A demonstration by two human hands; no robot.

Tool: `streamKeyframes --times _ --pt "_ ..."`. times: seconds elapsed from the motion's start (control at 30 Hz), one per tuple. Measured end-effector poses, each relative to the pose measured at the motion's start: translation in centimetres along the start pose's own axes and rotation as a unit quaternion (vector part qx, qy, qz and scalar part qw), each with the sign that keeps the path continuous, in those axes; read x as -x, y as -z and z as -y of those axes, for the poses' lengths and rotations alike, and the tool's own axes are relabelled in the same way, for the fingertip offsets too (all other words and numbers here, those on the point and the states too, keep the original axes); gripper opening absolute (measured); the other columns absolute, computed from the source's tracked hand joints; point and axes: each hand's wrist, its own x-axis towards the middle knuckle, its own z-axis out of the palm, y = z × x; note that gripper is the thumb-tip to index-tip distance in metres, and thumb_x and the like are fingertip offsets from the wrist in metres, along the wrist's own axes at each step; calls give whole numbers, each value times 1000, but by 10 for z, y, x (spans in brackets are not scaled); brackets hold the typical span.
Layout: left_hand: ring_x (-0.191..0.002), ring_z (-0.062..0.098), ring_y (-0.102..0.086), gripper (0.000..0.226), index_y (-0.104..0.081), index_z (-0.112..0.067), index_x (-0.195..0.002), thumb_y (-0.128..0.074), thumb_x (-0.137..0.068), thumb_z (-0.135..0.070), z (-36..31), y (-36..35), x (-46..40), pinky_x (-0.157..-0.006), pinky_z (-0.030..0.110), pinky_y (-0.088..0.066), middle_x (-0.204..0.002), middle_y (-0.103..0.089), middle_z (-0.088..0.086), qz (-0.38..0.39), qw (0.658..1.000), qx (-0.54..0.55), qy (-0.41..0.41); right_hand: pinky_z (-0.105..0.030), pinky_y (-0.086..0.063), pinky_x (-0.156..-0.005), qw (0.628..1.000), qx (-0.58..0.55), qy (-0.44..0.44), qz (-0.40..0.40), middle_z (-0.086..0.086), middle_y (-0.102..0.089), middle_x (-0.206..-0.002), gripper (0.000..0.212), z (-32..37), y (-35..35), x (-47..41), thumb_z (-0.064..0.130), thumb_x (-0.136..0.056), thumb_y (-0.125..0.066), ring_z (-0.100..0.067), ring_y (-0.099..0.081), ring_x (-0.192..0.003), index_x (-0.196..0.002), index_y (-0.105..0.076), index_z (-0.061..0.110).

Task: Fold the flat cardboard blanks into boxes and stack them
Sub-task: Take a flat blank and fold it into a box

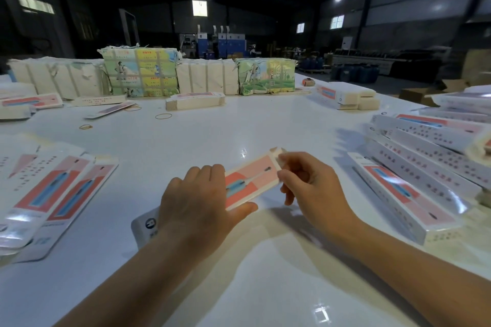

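Between the two hands, just above the white surface (202, 125), sits the one carton being worked on, a pink-and-blue box (248, 180) with a toothbrush picture on its top face. Left hand (198, 204) grips its near end, fingers curled over the top and thumb tucked under the front edge. Right hand (309, 184) is at the far end, fingertips pinching the little end flap (277, 152), other fingers loosely curled. So my read is we're at the closing-the-end step: body looks popped into shape and the flap is getting tucked. Next move probably needs the left hand to keep the box from squashing while the right pushes that tab into the slot, then it goes over to the pile. Counts: one box in hand; left of the left hand a loose fan of flat blanks (53, 194), at least three faces showing, can't tell how many are underneath; right of the right hand a heap of finished boxes (414, 164), I make out roughly six or seven, but they overlap and blur. Farther out past the hands, three rubber bands (163, 116) and a few wrapped bundles (140, 71).
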Motion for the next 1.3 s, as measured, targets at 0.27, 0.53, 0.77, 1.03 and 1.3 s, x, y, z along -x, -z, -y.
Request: streamKeyframes --times 0.27,0.53,0.77,1.03,1.3 --pt "-43 16 -43 58 -59 -6 -71 -57 -58 -63 -6 1 2 -42 24 -36 -57 -55 6 -6 1000 -4 -23 -21 -42 -62 999 48 17 6 14 -63 -76 35 -4 -3 0 7 -92 -53 -5 -54 -63 -91 -67 40" --pt "-69 9 -42 72 -47 -21 -98 -16 -65 -77 -10 3 4 -61 23 -40 -86 -52 -8 73 995 -68 10 -17 -36 -57 997 49 5 60 14 -59 -66 38 -8 2 -3 1 -91 -49 -2 -49 -56 -81 -67 33" --pt "-71 7 -43 65 -29 -33 -95 -10 -58 -84 -8 3 5 -61 18 -34 -85 -39 -16 74 994 -10 86 -16 -43 -80 986 146 46 -59 11 -41 -121 72 -11 10 -13 36 -80 -72 1 -48 -96 -141 -35 31" --pt "-73 6 -46 68 -24 -37 -95 -1 -53 -86 -15 0 5 -51 12 -27 -86 -41 -18 94 992 57 60 -34 -57 -64 974 -190 -77 94 -7 -71 -77 5 -5 4 -9 12 -83 -63 -25 -70 -73 -82 -67 12" --pt "-74 5 -40 78 -30 -31 -105 1 -54 -80 -23 -1 7 -50 12 -20 -88 -35 -17 107 993 -6 42 -19 -51 -60 986 139 59 74 5 -66 -72 35 -1 4 3 52 -93 -38 -9 -62 -67 -81 -57 26"
